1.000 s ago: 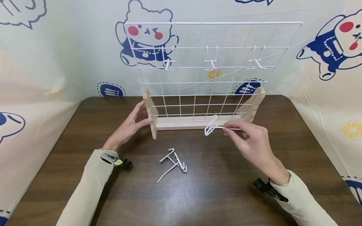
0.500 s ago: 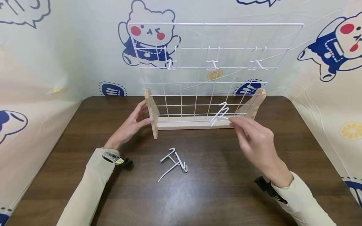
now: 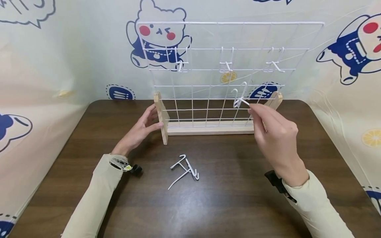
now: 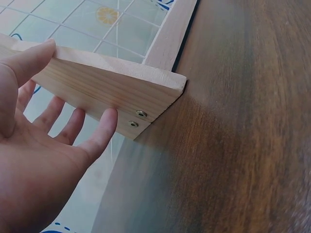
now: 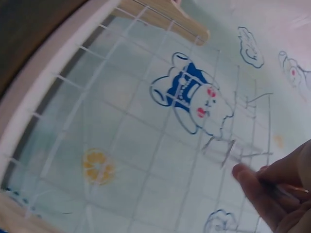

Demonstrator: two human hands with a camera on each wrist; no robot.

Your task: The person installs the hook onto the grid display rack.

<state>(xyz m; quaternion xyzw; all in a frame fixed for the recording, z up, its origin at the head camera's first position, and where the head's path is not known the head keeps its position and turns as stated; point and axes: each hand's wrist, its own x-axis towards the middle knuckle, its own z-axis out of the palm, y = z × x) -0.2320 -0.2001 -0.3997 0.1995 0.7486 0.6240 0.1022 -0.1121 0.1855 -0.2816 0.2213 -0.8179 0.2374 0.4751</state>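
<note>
My left hand [image 3: 135, 132] holds the grid stand's left wooden side panel [image 3: 162, 119], thumb at its front edge; in the left wrist view the fingertips lie against the panel's outer side [image 4: 107, 92]. My right hand [image 3: 275, 138] pinches the rod end of a white wire hook [image 3: 237, 102] between thumb and fingertips. That hook's two curved tips point up, in front of the white grid's [image 3: 208, 99] lower right part. Whether it touches the grid I cannot tell. In the right wrist view the fingers and the hook [image 5: 228, 153] are blurred.
Three white hooks hang in a row on the upper grid: left [image 3: 180, 65], middle [image 3: 227, 66] and right [image 3: 275, 66]. More white hook wire [image 3: 184, 168] lies on the brown table [image 3: 220, 205], in front of the stand. A patterned cloth [image 3: 89, 49] rises behind.
My right hand has raised the held hook from near the stand's base, up and slightly right, and turned its curved tips upward. My left hand keeps its place on the side panel.
</note>
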